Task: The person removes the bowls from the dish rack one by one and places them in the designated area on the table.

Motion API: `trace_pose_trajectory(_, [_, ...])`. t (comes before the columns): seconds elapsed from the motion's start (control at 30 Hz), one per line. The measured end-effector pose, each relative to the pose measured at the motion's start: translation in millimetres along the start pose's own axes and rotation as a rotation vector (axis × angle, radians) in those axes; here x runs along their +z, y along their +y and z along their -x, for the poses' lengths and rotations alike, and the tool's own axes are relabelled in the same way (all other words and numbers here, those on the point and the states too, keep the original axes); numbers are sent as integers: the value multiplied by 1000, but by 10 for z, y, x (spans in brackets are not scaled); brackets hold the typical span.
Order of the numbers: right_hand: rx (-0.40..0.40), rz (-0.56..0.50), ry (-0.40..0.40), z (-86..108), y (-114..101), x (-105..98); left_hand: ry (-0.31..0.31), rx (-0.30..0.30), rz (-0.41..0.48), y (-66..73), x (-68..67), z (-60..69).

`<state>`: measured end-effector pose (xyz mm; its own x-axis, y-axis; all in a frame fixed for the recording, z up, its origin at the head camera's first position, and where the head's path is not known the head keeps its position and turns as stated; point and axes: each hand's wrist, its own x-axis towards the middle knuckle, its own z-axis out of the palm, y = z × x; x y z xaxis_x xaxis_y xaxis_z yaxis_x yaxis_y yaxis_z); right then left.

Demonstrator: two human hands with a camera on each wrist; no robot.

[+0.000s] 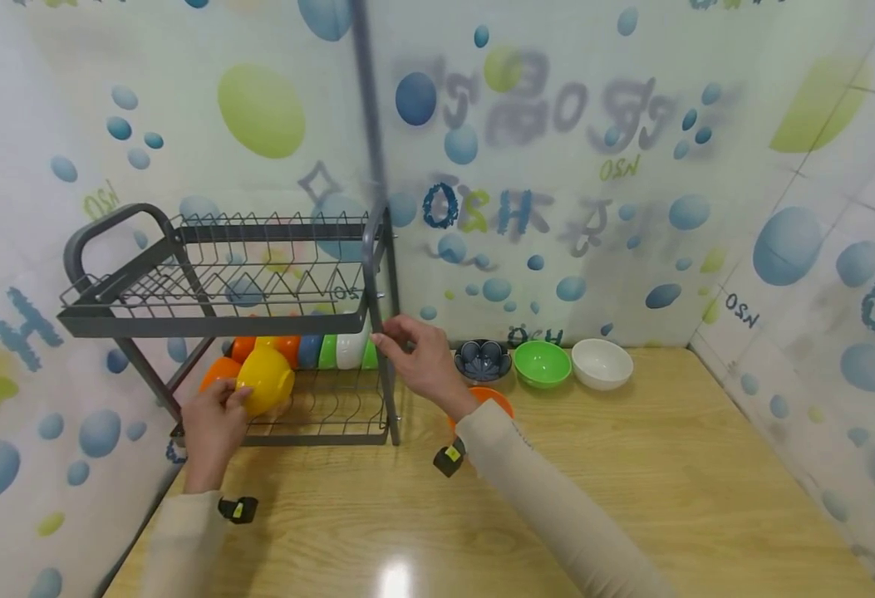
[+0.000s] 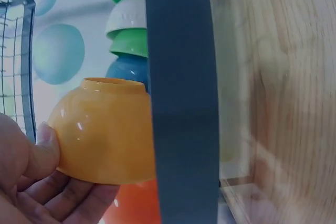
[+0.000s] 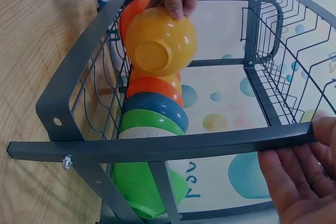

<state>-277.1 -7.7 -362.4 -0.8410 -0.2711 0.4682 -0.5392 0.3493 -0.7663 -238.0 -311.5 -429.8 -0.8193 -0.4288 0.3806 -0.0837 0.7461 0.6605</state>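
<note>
My left hand (image 1: 215,423) pinches the rim of a yellow bowl (image 1: 266,380) between thumb and fingers, at the left end of the rack's lower shelf. In the left wrist view the yellow bowl (image 2: 105,135) is tipped, its foot ring showing, just in front of an orange bowl (image 2: 136,203). My right hand (image 1: 424,357) grips the right upright of the dark metal dish rack (image 1: 213,326); the right wrist view shows its thumb and fingers (image 3: 294,169) on either side of the bar. A row of bowls, including a blue bowl (image 3: 157,107), stands on edge along the lower shelf.
Right of the rack, a dark petal-patterned bowl (image 1: 483,362), a green bowl (image 1: 543,365) and a white bowl (image 1: 602,365) stand along the back wall. An orange bowl (image 1: 498,400) sits partly behind my right forearm. The wooden table (image 1: 669,465) meets patterned walls.
</note>
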Motion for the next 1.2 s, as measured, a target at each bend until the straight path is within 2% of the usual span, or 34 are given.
trace_pose_trajectory(0.2, [5,-2,-2,3,10,7,41,123,34,124,9,99])
trace_pose_trajectory(0.53, [-12,-9,7,6,40,11,147,425,69,267,35,227])
trace_pose_trajectory(0.63, [-13,-13,5,9,48,9,167,494,64,292,47,259])
trace_pose_trajectory(0.83, [-14,-4,15,9,38,0,192,588,92,346,42,324])
trace_pose_trajectory(1.03, [7,-23,-7,19,17,-20,174,690,116,442,3,428])
trace_pose_trajectory(1.2, [-3,-30,-20,15,8,-37,147,741,134,542,-46,507])
